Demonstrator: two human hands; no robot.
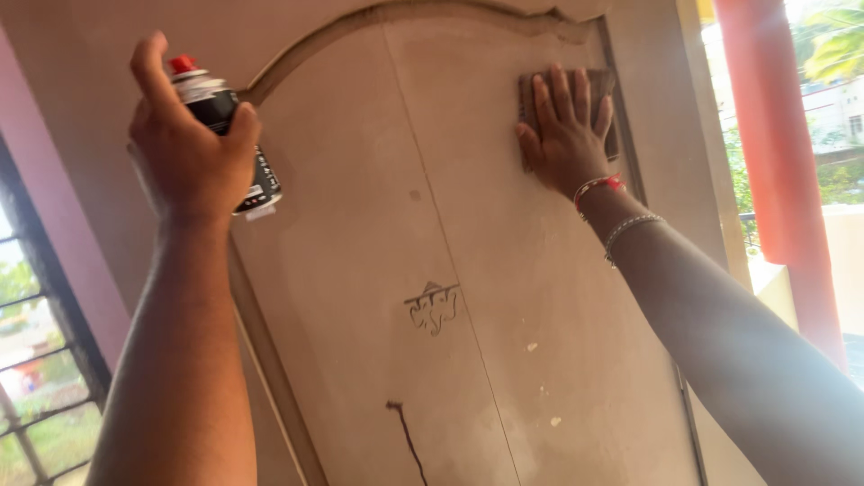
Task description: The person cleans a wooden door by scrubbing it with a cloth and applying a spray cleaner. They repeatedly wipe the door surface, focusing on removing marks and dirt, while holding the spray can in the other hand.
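My left hand [184, 144] is raised at the upper left, wrapped around a black and silver spray can [220, 108] with a red nozzle, index finger lifted above the nozzle. My right hand [562, 135] lies flat against the upper right of a pale wooden door [432, 225], pressing a brown sheet of sandpaper [601, 90] onto it. The wrist carries a red thread and a beaded bracelet. A small carved emblem [434, 306] sits near the door's middle, and a dark drip line [407, 441] runs down below it.
The door has an arched top moulding [360, 22]. A window with metal bars [40, 378] is at the lower left beside a pink wall. A red pillar [778, 153] and an open outdoor view with trees stand at the right.
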